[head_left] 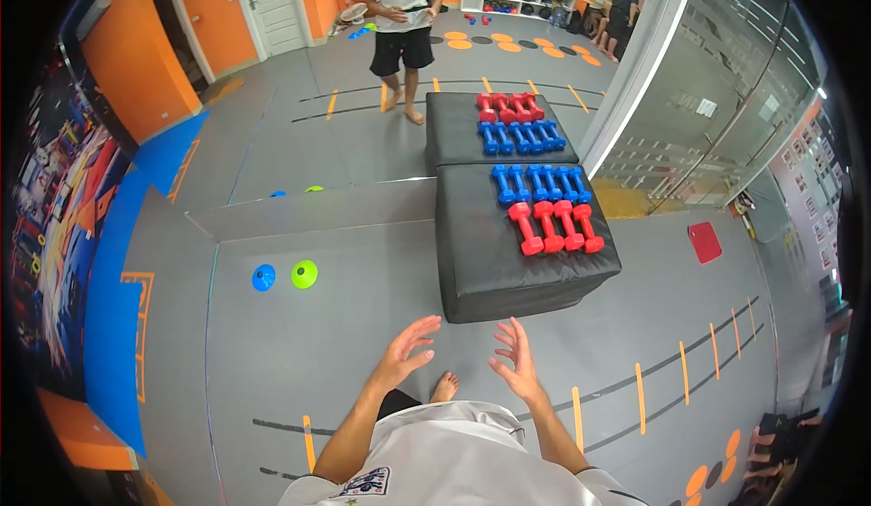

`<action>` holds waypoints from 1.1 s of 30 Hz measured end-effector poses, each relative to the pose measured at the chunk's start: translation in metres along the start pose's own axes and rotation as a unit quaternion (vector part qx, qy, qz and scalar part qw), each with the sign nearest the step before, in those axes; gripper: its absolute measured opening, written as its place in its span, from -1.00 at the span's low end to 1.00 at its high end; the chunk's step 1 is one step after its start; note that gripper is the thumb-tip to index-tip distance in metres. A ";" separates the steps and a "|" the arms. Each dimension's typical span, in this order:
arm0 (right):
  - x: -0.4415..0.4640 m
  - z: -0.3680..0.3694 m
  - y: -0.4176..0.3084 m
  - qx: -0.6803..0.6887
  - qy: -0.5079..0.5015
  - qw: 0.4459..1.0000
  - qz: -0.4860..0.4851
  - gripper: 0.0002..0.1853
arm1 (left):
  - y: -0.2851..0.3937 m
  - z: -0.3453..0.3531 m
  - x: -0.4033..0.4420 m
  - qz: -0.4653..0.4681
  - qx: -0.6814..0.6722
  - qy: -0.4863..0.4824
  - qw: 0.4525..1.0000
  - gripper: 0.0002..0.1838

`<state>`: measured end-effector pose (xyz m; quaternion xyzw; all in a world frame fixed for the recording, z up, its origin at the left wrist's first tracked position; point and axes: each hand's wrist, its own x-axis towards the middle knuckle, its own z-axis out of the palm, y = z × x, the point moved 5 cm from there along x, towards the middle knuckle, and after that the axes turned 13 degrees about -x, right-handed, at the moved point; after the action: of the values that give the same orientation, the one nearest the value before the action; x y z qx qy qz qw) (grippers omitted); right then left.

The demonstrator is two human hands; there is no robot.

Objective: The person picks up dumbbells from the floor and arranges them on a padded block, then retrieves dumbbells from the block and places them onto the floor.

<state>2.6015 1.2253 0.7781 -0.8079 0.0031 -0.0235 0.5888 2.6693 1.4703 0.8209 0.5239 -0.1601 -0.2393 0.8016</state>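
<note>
My left hand [407, 354] is raised in front of my body with its fingers apart and nothing in it. Facing it, my right hand [515, 358] is also empty, fingers spread. Both are nearest to the front edge of a black padded box [485, 252], touching nothing. On the box lie several blue dumbbells [547, 182] in a row, and in front of them several red dumbbells [556, 227]. A mirror behind the box repeats the box and both rows.
A blue cone [263, 277] and a green cone [305, 275] are on the grey floor to the left. A red mat [704, 242] lies at the right, by glass doors [699, 107]. Ladder markings [640, 397] run across the floor. Seated people appear at the lower right edge.
</note>
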 end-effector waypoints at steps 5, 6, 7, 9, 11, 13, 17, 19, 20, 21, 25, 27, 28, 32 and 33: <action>0.085 0.004 0.009 0.023 0.038 0.999 0.031 -0.03 | 0.010 -0.053 0.089 -0.024 -0.003 -0.033 0.999 -0.33; 0.098 0.008 0.011 0.031 0.047 0.997 0.046 -0.04 | 0.010 -0.065 0.106 -0.036 -0.010 -0.040 0.999 -0.33; 0.108 0.014 0.014 0.087 0.068 0.991 0.079 -0.06 | 0.011 -0.077 0.123 -0.050 -0.017 -0.047 0.998 -0.32; 0.136 0.023 0.014 0.194 0.119 0.965 0.127 -0.10 | 0.012 -0.097 0.165 -0.066 -0.024 -0.079 0.994 -0.32; 0.161 0.030 0.008 0.197 0.171 0.956 0.135 -0.14 | 0.012 -0.108 0.209 -0.084 -0.027 -0.124 0.988 -0.32; 0.171 0.032 0.001 0.188 0.218 0.946 0.147 -0.17 | 0.021 -0.105 0.248 -0.088 -0.006 -0.187 0.978 -0.32; 0.192 0.041 0.011 0.182 0.312 0.917 0.172 -0.23 | 0.025 -0.114 0.336 -0.088 0.065 -0.284 0.953 -0.33; 0.204 0.039 0.018 0.169 0.358 0.899 0.189 -0.26 | 0.022 -0.116 0.370 -0.101 0.065 -0.295 0.948 -0.34; 0.210 0.037 0.026 0.165 0.373 0.892 0.197 -0.28 | 0.019 -0.117 0.388 -0.107 0.065 -0.300 0.946 -0.34; 0.216 0.033 0.038 0.161 0.387 0.885 0.204 -0.29 | 0.011 -0.120 0.404 -0.118 0.066 -0.299 0.945 -0.34; 0.260 0.005 0.079 0.126 0.417 0.873 0.219 -0.33 | -0.022 -0.130 0.466 -0.142 0.075 -0.288 0.944 -0.34; 0.288 -0.007 0.090 0.106 0.422 0.871 0.229 -0.35 | -0.033 -0.134 0.490 -0.152 0.078 -0.276 0.946 -0.34; 0.307 -0.019 0.092 0.099 0.416 0.873 0.233 -0.35 | -0.039 -0.136 0.505 -0.158 0.079 -0.269 0.947 -0.34; 0.368 -0.052 0.107 0.054 0.414 0.880 0.225 -0.35 | -0.070 -0.145 0.553 -0.182 0.088 -0.253 0.946 -0.35; 0.384 -0.060 0.113 0.041 0.412 0.883 0.220 -0.35 | -0.080 -0.146 0.567 -0.186 0.090 -0.250 0.946 -0.35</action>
<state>2.9849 1.1211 0.7020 -0.6792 0.4221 -0.2237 0.5572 3.1991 1.2420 0.6928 0.5376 -0.2763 -0.4923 0.6264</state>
